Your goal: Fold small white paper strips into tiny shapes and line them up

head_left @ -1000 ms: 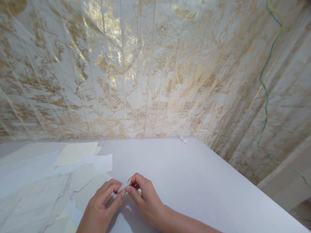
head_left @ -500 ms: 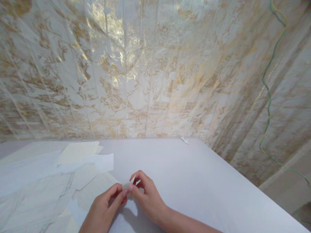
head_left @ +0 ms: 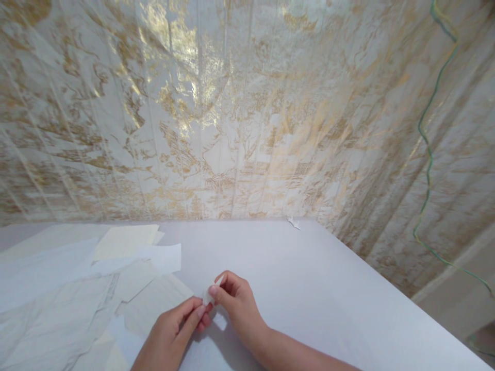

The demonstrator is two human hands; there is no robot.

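A small folded piece of white paper (head_left: pixel 208 296) is held between both hands above the white table (head_left: pixel 278 278). My left hand (head_left: pixel 176 327) pinches its lower left side between thumb and fingers. From the right, my right hand (head_left: pixel 237 306) grips the upper part, thumb in front and fingers behind. A pointed tip of the paper sticks up by the right fingertips. Much of the paper is covered by the fingers, so its full shape cannot be made out.
Overlapping loose paper sheets (head_left: pixel 77 288) spread over the table's left side. A small folded paper piece (head_left: pixel 294 223) lies at the back edge. Gold-patterned curtain fabric (head_left: pixel 232 129) hangs behind the table, and a green-yellow cord (head_left: pixel 428 165) hangs on the right.
Both hands have shifted slightly to the right with the paper. The right hand has turned a little, and the paper now shows less of its face.
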